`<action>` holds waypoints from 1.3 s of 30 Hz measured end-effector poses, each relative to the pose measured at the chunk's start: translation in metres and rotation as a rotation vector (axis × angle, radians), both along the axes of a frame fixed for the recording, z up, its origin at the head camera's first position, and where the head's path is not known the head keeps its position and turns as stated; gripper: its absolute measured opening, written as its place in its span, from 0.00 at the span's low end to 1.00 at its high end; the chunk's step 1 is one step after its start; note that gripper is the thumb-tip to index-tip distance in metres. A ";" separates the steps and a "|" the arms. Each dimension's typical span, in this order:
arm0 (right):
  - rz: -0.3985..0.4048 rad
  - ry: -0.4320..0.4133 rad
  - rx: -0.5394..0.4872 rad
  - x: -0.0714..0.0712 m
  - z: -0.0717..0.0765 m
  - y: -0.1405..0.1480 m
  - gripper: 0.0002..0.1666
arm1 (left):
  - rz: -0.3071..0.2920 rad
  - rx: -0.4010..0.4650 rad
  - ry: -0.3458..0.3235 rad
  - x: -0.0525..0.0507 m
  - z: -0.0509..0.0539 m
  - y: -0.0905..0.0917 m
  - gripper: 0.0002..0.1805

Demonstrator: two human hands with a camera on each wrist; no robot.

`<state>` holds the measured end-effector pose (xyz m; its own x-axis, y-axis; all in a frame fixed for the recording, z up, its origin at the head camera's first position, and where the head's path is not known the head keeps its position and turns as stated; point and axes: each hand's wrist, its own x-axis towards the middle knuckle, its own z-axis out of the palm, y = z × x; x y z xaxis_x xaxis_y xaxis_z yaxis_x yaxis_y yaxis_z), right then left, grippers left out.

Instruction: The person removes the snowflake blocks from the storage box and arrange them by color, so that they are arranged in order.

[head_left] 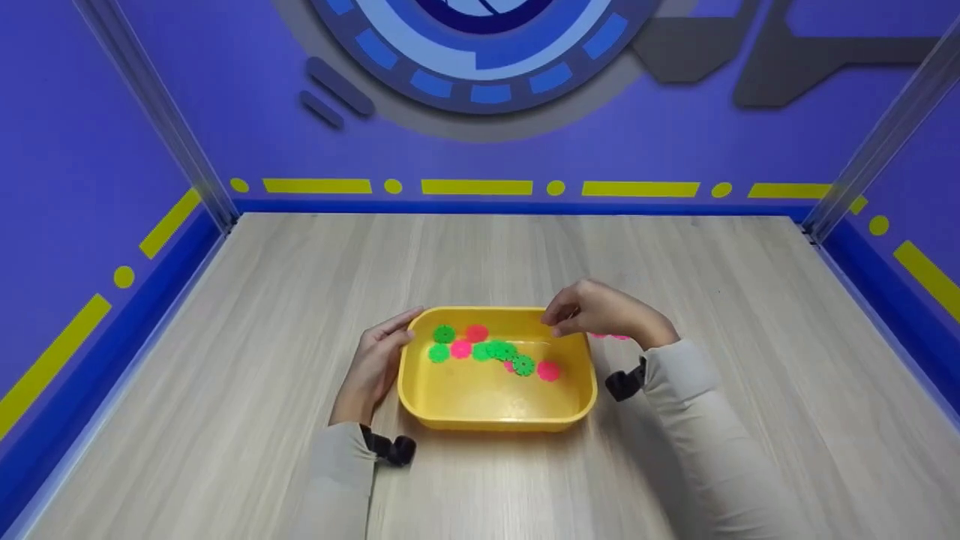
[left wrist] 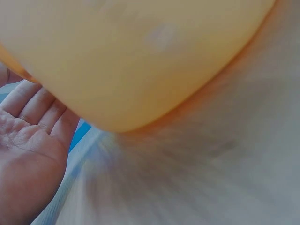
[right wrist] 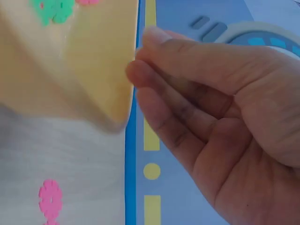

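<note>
Grips with the left hand, left of the frame's centre, the side of a yellow tub, with thumb over the rim. Shows in this tub, at lower middle of the frame, green discs and pink discs. Holds the right hand above the tub's upper right corner, with fingers half bent near the thumb; cannot tell if pinching anything. Shows on the counter, just right of the tub, more pink discs, partly hidden by this hand in the head view.
</note>
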<state>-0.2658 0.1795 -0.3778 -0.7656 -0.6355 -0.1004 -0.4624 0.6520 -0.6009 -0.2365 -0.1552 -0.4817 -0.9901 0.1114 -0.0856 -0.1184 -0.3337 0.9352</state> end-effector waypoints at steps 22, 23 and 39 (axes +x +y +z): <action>-0.008 -0.127 0.136 -0.001 -0.012 -0.033 0.11 | -0.010 0.002 0.016 -0.002 -0.002 -0.001 0.26; -0.011 -0.132 0.146 -0.002 -0.012 -0.033 0.11 | -0.010 -0.001 0.015 -0.002 -0.002 -0.001 0.26; -0.081 -0.219 0.304 0.000 -0.015 -0.045 0.11 | -0.008 -0.004 -0.017 -0.002 -0.001 -0.001 0.26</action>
